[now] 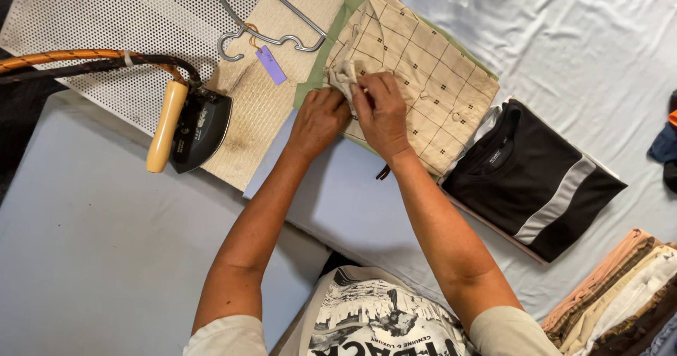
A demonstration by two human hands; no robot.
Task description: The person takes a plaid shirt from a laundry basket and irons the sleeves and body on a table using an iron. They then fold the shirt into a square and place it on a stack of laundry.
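Fingers (366, 88) of the right hand (381, 112) are curled tight, pinching the collar end of the beige checked shirt (423, 74). The left hand (319, 119) sits right beside it, fingers closed on the same bit of cloth. The shirt's folded flat into a rectangle, thin dark grid with little dots, lying on the counter (106, 257) between the iron (194, 123) on the left and a black folded shirt (529, 176) on the right.

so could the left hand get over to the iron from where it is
Probably yes. The left hand rests on the folded beige checked shirt, and the iron sits further left on the woven mat with nothing between them. Its pale handle is exposed and free.
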